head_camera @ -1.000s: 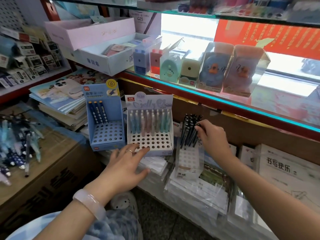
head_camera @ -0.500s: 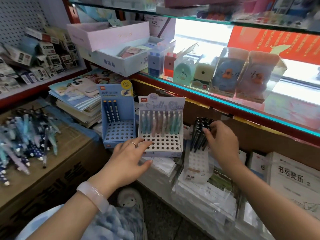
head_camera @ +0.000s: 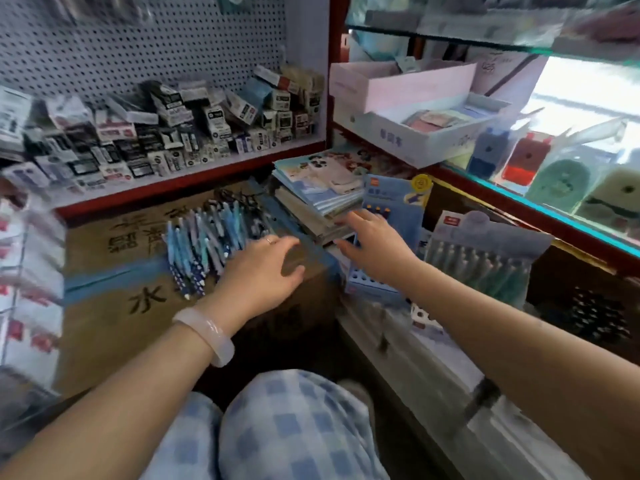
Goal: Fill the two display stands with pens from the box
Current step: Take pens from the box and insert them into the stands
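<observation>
A heap of blue and white patterned pens [head_camera: 207,242] lies on top of a brown cardboard box [head_camera: 114,320] with blue tape and dark printed characters. The left hand [head_camera: 261,275], with a pale bangle [head_camera: 207,336] on the wrist, is just beside the heap, fingers spread and relaxed, holding nothing. The right hand [head_camera: 375,242] reaches forward with straight fingers, also holding nothing, in front of the light blue cardboard display stand [head_camera: 394,202] and near a stack of notebooks [head_camera: 318,192]. The white and lilac display stand [head_camera: 485,251], with a row of pastel pens, is to the right of the blue one. The picture is blurred.
</observation>
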Action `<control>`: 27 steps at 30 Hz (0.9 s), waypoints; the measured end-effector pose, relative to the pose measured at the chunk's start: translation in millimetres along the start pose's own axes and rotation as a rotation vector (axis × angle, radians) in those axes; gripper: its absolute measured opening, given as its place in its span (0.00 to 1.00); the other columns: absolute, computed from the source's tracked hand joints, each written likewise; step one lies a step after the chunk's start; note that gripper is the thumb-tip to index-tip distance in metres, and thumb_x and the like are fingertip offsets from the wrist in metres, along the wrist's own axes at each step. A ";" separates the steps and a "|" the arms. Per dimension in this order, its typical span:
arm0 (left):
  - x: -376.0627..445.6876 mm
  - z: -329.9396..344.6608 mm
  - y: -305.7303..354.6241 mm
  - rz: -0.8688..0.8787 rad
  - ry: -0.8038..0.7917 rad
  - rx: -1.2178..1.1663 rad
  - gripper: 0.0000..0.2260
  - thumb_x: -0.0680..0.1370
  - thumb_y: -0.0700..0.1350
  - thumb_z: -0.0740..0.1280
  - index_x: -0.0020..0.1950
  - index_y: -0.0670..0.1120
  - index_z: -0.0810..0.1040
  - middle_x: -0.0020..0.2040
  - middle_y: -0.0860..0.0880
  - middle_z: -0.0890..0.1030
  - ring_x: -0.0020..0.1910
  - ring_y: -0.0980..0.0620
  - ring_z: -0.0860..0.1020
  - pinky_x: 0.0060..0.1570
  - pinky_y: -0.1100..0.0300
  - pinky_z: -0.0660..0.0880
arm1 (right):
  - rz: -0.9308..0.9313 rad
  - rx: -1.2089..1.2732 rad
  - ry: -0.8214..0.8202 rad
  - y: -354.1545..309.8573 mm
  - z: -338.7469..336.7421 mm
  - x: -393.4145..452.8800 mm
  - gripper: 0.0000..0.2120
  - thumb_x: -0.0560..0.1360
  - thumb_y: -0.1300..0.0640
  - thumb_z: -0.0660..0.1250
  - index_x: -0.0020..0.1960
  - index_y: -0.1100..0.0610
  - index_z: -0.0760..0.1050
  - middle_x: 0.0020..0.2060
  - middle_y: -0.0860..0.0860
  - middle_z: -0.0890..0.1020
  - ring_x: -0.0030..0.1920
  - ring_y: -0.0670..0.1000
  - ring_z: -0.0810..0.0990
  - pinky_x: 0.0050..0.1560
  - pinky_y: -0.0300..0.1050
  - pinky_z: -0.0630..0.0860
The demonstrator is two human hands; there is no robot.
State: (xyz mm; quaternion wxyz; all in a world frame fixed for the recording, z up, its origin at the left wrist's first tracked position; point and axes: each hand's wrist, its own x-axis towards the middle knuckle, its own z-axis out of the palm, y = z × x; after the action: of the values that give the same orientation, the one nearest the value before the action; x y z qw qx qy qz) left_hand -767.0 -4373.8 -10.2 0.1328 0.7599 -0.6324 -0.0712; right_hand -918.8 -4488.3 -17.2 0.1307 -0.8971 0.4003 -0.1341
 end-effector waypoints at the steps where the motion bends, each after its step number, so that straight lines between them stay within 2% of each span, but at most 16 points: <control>1: -1.7 -3.4 -15.4 -0.049 0.014 -0.002 0.22 0.78 0.55 0.60 0.71 0.52 0.64 0.66 0.50 0.70 0.64 0.48 0.70 0.58 0.53 0.70 | -0.027 -0.004 -0.025 -10.7 4.8 12.7 0.20 0.79 0.51 0.60 0.70 0.54 0.66 0.67 0.53 0.69 0.67 0.57 0.65 0.63 0.51 0.67; 7: -7.1 -13.2 -99.5 -0.273 0.021 -0.087 0.22 0.78 0.53 0.61 0.72 0.50 0.65 0.65 0.47 0.71 0.57 0.47 0.75 0.54 0.52 0.74 | -0.152 -0.027 -0.151 -68.9 40.2 73.9 0.22 0.80 0.52 0.60 0.72 0.53 0.63 0.69 0.53 0.67 0.69 0.57 0.64 0.66 0.50 0.65; 14: 5.2 -7.6 -175.9 -0.446 0.013 -0.063 0.22 0.78 0.53 0.61 0.71 0.48 0.65 0.61 0.45 0.72 0.58 0.46 0.73 0.52 0.53 0.73 | -0.260 -0.038 -0.291 -108.3 86.8 123.5 0.22 0.80 0.49 0.59 0.73 0.51 0.62 0.71 0.51 0.65 0.71 0.55 0.63 0.67 0.51 0.66; 16: 13.7 -6.8 -192.2 -0.494 0.013 -0.070 0.20 0.78 0.54 0.61 0.68 0.49 0.67 0.57 0.46 0.74 0.56 0.45 0.74 0.50 0.52 0.74 | -0.283 -0.040 -0.297 -114.6 99.8 135.4 0.22 0.80 0.49 0.59 0.73 0.51 0.62 0.71 0.51 0.65 0.71 0.54 0.62 0.68 0.51 0.65; 19: 29.0 -3.8 -212.0 -0.574 0.028 -0.139 0.18 0.79 0.52 0.60 0.67 0.47 0.68 0.42 0.52 0.72 0.44 0.47 0.77 0.43 0.51 0.75 | -0.317 -0.023 -0.298 -122.2 116.3 149.8 0.21 0.80 0.50 0.59 0.72 0.51 0.63 0.70 0.51 0.67 0.70 0.54 0.63 0.68 0.52 0.66; 22: 48.7 5.2 -223.5 -0.621 0.022 -0.159 0.11 0.78 0.51 0.61 0.56 0.46 0.71 0.40 0.51 0.73 0.38 0.49 0.76 0.37 0.55 0.74 | -0.348 -0.012 -0.296 -126.3 127.1 158.1 0.20 0.80 0.50 0.59 0.71 0.51 0.64 0.69 0.51 0.68 0.70 0.54 0.64 0.67 0.54 0.66; 24: 64.9 14.0 -226.3 -0.664 -0.026 -0.167 0.07 0.78 0.51 0.62 0.49 0.49 0.69 0.36 0.51 0.72 0.34 0.52 0.73 0.33 0.58 0.71 | -0.354 0.006 -0.276 -126.0 130.7 159.6 0.21 0.80 0.50 0.58 0.72 0.50 0.64 0.69 0.50 0.68 0.71 0.53 0.63 0.68 0.55 0.65; 27: 87.8 25.7 -228.2 -0.778 -0.112 -0.251 0.13 0.77 0.54 0.63 0.39 0.49 0.65 0.33 0.51 0.68 0.29 0.54 0.68 0.29 0.60 0.66 | -0.344 0.013 -0.211 -117.9 132.5 158.2 0.21 0.80 0.50 0.58 0.72 0.50 0.63 0.69 0.49 0.69 0.71 0.52 0.63 0.70 0.53 0.61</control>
State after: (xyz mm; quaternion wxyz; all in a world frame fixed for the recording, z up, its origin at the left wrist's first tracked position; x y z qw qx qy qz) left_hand -542.4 -4425.1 -96.1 0.1530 0.9152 -0.2905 -0.2337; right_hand -690.7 -4514.5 -78.6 0.1528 -0.9604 0.2244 -0.0623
